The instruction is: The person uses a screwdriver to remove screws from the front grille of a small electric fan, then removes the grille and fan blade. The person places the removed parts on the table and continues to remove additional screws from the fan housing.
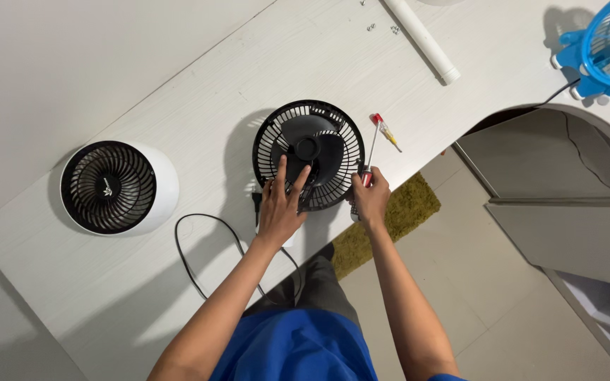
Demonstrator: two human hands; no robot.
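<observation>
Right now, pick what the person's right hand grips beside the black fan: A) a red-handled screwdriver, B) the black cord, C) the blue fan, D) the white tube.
A: the right hand is closed on a red-handled screwdriver at the edge of the black fan, while the left hand rests on its grille.

White desk (178, 99), grey tiled floor (531, 310), green rug (397, 219)

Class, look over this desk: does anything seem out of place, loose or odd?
Yes. The black fan has no front grille, so its blades are bare under the left hand. Small screws lie loose near the white tube.
</observation>
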